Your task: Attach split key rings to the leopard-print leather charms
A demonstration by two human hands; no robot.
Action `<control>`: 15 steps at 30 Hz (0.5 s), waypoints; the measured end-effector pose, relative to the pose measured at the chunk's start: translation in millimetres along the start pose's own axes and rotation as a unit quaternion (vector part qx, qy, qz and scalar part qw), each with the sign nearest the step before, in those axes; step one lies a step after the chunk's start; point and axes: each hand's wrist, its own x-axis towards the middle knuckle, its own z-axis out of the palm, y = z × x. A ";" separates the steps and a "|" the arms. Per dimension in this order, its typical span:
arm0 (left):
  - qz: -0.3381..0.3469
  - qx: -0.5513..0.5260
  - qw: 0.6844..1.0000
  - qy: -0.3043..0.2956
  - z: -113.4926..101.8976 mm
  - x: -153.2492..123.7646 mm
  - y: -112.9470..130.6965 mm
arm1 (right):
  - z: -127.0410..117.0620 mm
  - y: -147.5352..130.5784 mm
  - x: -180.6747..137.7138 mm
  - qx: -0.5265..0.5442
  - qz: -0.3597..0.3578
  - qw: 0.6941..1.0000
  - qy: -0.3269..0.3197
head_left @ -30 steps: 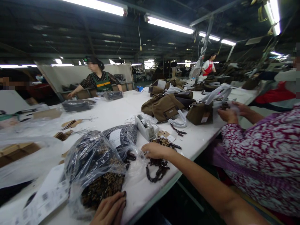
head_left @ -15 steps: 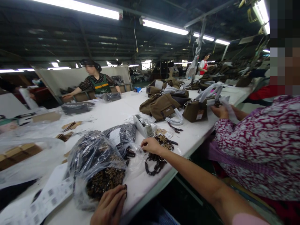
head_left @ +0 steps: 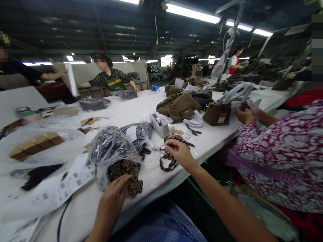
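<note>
My left hand [head_left: 113, 193] is closed, its fingertips pressed together on a leopard-print piece [head_left: 135, 186] that sticks out of a clear plastic bag [head_left: 103, 168]. More leopard-print pieces lie inside this bag. My right hand [head_left: 180, 153] pinches at a small shiny metal piece [head_left: 162, 147], partly hidden by the fingers. Below it, a dark braided loop [head_left: 166, 168] lies on the table. Just behind the right hand are a leopard-print item with a card tag [head_left: 186, 136] and a grey tape dispenser [head_left: 159, 126].
Brown bags [head_left: 185, 107] are piled beyond the dispenser. At right a co-worker in a patterned sleeve [head_left: 272, 144] handles a brown bag [head_left: 217, 114]. Printed label sheets [head_left: 73, 181] and brown blocks in plastic [head_left: 37, 144] lie at left. More people stand across the table [head_left: 126, 109].
The view has swung left and a person shows at the far left. A leopard-print piece now protrudes from the plastic bag by my left hand. My right hand stays near the braided loop.
</note>
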 end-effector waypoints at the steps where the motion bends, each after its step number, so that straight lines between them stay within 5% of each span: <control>1: -0.012 -0.001 1.000 -0.003 -2.7 1.1 1.8 | 2.4 -3.5 -12.4 0.010 0.005 1.000 -0.013; 8: 0.082 -0.009 0.984 -0.157 -10.0 11.2 27.4 | 38.1 4.9 -75.5 0.057 0.104 0.988 -0.098; 11: 0.118 -0.011 0.976 -0.183 -9.0 10.6 20.7 | 51.4 16.6 -87.1 0.103 0.164 0.974 -0.116; 15: 0.152 -0.002 0.971 -0.187 -9.7 9.9 8.1 | 60.7 24.8 -94.3 0.106 0.150 0.971 -0.155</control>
